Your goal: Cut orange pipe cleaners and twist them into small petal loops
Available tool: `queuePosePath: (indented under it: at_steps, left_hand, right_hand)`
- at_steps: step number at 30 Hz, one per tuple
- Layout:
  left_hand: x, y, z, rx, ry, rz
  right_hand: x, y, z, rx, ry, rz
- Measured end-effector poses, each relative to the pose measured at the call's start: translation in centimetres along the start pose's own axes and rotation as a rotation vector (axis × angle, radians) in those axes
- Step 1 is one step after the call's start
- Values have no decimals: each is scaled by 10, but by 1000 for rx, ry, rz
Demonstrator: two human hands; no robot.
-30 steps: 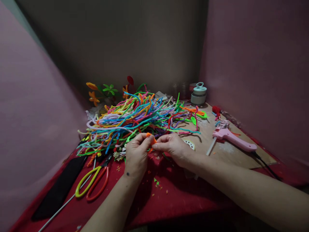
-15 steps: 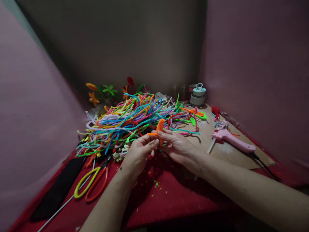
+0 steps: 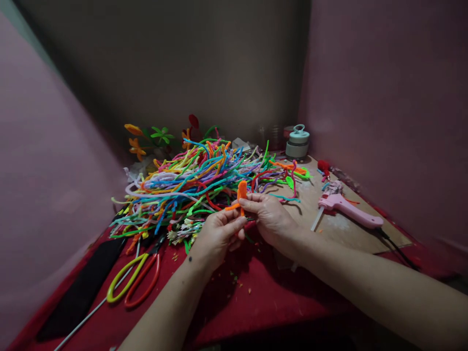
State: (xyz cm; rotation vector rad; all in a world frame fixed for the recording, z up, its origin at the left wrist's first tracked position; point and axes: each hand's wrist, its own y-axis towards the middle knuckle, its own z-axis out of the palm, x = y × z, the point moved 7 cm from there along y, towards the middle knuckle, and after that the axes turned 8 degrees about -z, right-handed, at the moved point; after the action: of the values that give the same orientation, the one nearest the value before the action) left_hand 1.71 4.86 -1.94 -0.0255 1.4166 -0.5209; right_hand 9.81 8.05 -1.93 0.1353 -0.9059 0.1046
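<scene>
Standing upright: bright orange pipe cleaner [image 3: 242, 190], fuzzy, bent.

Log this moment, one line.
right hand: pinches orange pipe-cleaner piece | left hand: close below, contact unclear | nearby: pipe-cleaner pile, scissors, glue gun

Glue gun [image 3: 353, 213] on brown board [image 3: 349, 239]
</scene>
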Motion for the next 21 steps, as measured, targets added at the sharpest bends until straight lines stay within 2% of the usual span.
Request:
queuePosePath:
  at_steps: [9, 14, 17, 21]
  left_hand:
    - [5, -3, 5, -65, 158, -50]
    - [9, -8, 9, -10, 200, -151]
    - [-1, -10, -1, -130, 283, -75]
    - [-28, -15, -19, -392, 355, 192]
  right_hand:
    - [-1, 6, -9, -58, -22, -30]
    - [14, 19, -20, -140, 20, -87]
    - [16, 23, -21, -132, 40, -55]
    - [8, 21, -19, -96, 12, -7]
